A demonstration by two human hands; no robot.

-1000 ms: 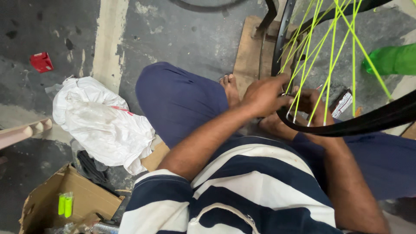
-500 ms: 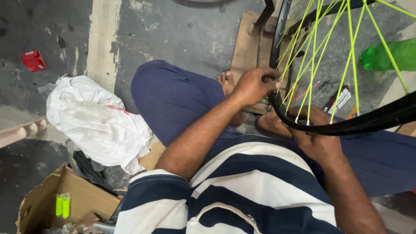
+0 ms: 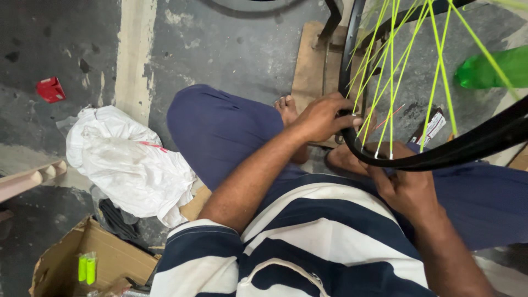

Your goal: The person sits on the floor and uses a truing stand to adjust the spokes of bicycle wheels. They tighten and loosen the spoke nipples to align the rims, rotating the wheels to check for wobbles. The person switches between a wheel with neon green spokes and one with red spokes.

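Left hand (image 3: 322,116) grips the black wheel rim (image 3: 440,154) near its lime spokes (image 3: 391,82); right hand (image 3: 410,190) clasps its underside. Many spokes already sit laced, tightening seemingly unfinished.

Around one black bicycle wheel rim (image 3: 440,154) with neon-yellow spokes lie one green plastic bottle (image 3: 492,69) right of it, one white plastic bag (image 3: 129,162), one cardboard box (image 3: 104,258) and one red scrap (image 3: 50,89) far left.
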